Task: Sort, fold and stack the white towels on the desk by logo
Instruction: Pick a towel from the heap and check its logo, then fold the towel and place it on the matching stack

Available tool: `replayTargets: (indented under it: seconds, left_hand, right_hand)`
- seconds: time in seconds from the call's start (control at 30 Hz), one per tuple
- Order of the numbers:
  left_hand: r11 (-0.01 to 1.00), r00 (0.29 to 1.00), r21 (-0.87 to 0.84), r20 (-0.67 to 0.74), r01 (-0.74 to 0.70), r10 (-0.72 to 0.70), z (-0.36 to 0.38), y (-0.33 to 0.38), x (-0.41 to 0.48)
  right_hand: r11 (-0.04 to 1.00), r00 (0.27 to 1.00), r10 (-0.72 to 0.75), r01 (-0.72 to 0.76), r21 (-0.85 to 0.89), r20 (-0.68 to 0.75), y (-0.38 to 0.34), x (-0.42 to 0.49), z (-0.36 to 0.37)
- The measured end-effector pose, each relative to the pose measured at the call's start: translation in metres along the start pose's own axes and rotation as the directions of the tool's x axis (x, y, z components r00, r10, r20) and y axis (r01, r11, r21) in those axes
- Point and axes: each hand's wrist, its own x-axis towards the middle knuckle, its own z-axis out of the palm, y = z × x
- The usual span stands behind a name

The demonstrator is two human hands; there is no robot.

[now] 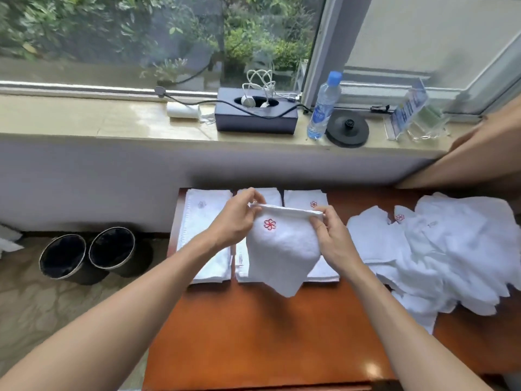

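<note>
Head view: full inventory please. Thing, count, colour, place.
held towel: 1, white with red flower logo, held above the desk
folded towel stacks: 3, white, desk's far left
loose towel pile: 1, white, desk's right side
desk: 1, reddish-brown wood, centre
bins: 2, black, floor left of desk
dark box: 1, dark, windowsill, white cables inside
water bottle: 1, clear, blue cap, windowsill right of box
kettle base: 1, black, windowsill beside bottle
white roll: 1, windowsill left of box
leaflet holder: 1, clear, windowsill far right
left hand: pinches towel's top left corner
right hand: pinches towel's top right corner
</note>
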Motion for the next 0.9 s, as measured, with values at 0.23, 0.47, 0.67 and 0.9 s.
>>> replayTargets:
  seconds: [0.23,0.47,0.67,0.9]
  left_hand:
    - [0.987,0.982,-0.150,0.186,0.057,-0.028,0.063,0.028,0.029]
    - [0.980,0.981,-0.153,0.165,0.125,-0.100,0.107,0.022,0.067]
    - [0.975,0.981,-0.112,0.018,0.194,-0.194,0.138,-0.018,0.113]
    - [0.971,0.971,-0.044,-0.037,0.233,-0.235,0.156,-0.059,0.163]
  right_hand:
    - [0.995,0.995,0.041,-0.049,-0.091,-0.095,0.041,0.006,-0.063]
    - [0.980,0.991,0.090,-0.105,-0.171,-0.094,0.072,0.047,-0.087]
    - [0.981,0.996,0.073,-0.080,-0.178,-0.051,0.107,0.105,-0.081]
    - [0.974,0.995,0.097,-0.099,-0.202,-0.016,0.134,0.170,-0.069]
